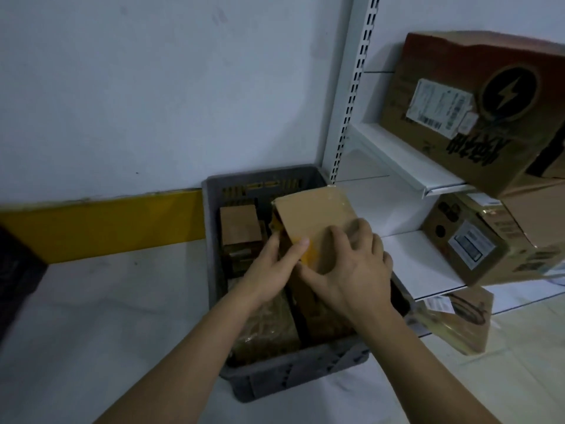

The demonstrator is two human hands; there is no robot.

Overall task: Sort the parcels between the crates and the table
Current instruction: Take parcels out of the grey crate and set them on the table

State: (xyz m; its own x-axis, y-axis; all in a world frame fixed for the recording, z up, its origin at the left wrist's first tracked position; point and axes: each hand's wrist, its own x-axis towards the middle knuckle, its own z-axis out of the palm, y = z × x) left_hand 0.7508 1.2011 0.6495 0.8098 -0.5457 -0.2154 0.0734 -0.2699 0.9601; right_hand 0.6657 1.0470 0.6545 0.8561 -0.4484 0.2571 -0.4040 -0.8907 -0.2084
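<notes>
A grey plastic crate [293, 374] stands on the white table, holding several brown cardboard parcels. Above its right side a flat brown parcel [318, 215] with yellow tape is tilted up, held by both hands. My left hand [272, 270] grips its near left edge, thumb on top. My right hand [354, 264] grips its near right corner, fingers spread over the top face. A smaller parcel [240, 226] stands upright at the crate's far left. A tape-wrapped parcel [269, 325] lies along the crate's bottom under my forearms.
A white metal shelf unit [394, 160] stands right of the crate, with large printed cartons on its upper [477, 108] and lower [486, 240] shelves. A wrapped parcel [458, 322] lies below them. A dark crate [18, 264] sits at the left edge. White table [107, 316] stretches left.
</notes>
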